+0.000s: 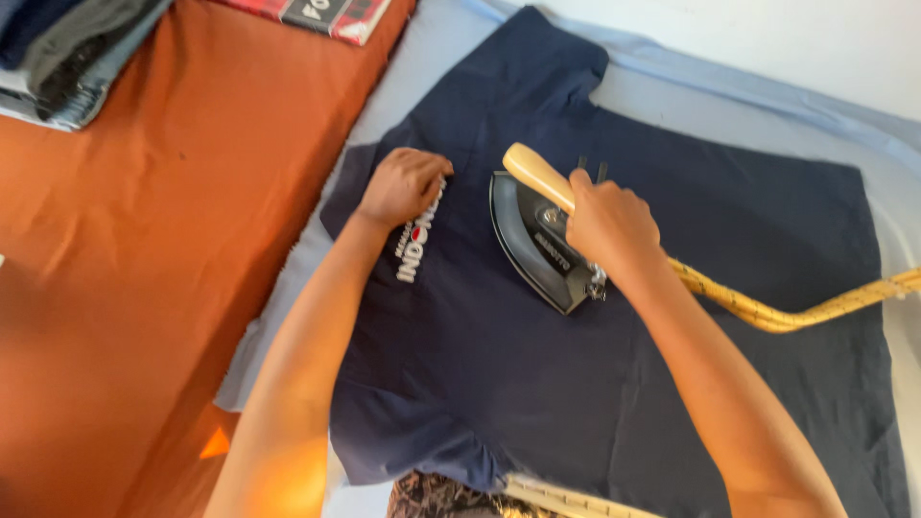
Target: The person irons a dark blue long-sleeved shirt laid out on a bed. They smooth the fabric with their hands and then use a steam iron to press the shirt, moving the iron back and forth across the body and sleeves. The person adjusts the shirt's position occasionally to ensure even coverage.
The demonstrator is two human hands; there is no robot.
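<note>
Ironing in progress, seen from above: navy T-shirt spread flat on a pale blue sheet, dark iron resting on the chest area, just right of the white printed lettering. Cloth below and to the right of the iron lying smooth and even, by the look of it already pressed or close to it; small folds showing at the lower left sleeve and hem, and the left shoulder tucked under near the sheet's edge, so judged roughly midway, with the left side and sleeves left to do.

Right hand wrapped tight round the iron's light wooden handle, knuckles up, wrist bent slightly, forearm reaching in from the lower right. Left hand pressed down on the shirt just left of the iron, fingers curled under, gripping nothing, pinning the cloth flat beside the lettering; forearm coming in from the lower left, sunlit at the elbow.

Yellow braided cord trailing from the iron's rear across the shirt and off the right edge. Orange cloth covering the surface to the left, a stack of folded clothes at its top corner, a red and black box beside it. Patterned fabric just visible at the bottom edge.
</note>
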